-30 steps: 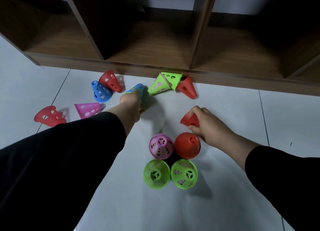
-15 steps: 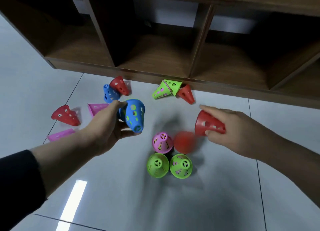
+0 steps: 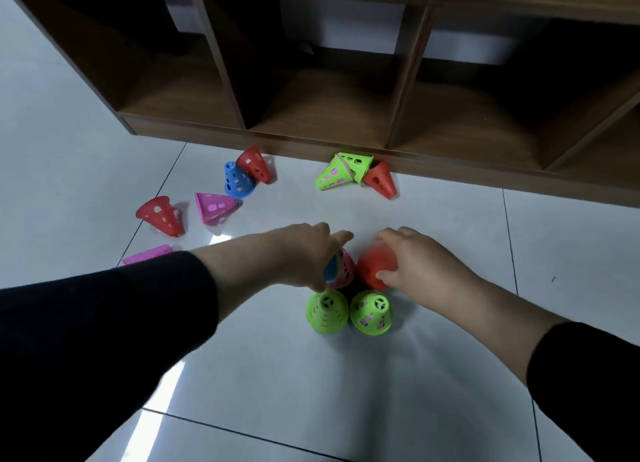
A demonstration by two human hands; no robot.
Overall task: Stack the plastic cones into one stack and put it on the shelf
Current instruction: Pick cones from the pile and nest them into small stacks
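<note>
**Inspector:** Left hand [image 3: 304,254] first. What do you see from where you stand?

**Onlooker:** It reaches over the pink cone [image 3: 343,271] at the back left of the cluster, fingers curled down round something blue [image 3: 331,266] at that cone's near side. Only a sliver of blue shows under the palm; it is blurred, and I cannot tell whether it sits on the pink cone or beside it.

**Inspector:** Right hand [image 3: 415,264]?

**Onlooker:** Curled round the red cone [image 3: 372,266] at the back right, thumb on its near side, fingers over the top. Motion blur hides whether one cone or two stand there.

**Inspector:** The others in the cluster?

**Onlooker:** Two green cones, left [image 3: 327,311] and right [image 3: 370,312], upright, touching each other, just in front of the pink and red ones.

**Inspector:** Loose cones?

**Onlooker:** On their sides across the tiled floor [image 3: 450,375]: a red one [image 3: 160,216] far left, a pink one [image 3: 214,207], a blue one [image 3: 237,181] upright against a tipped red one [image 3: 257,165], a pair of green cones [image 3: 343,172] and a red-orange one [image 3: 381,181] by the foot of the wooden shelf [image 3: 408,81]. One more pink cone [image 3: 149,254] is half hidden behind the left sleeve [image 3: 104,340].
</note>
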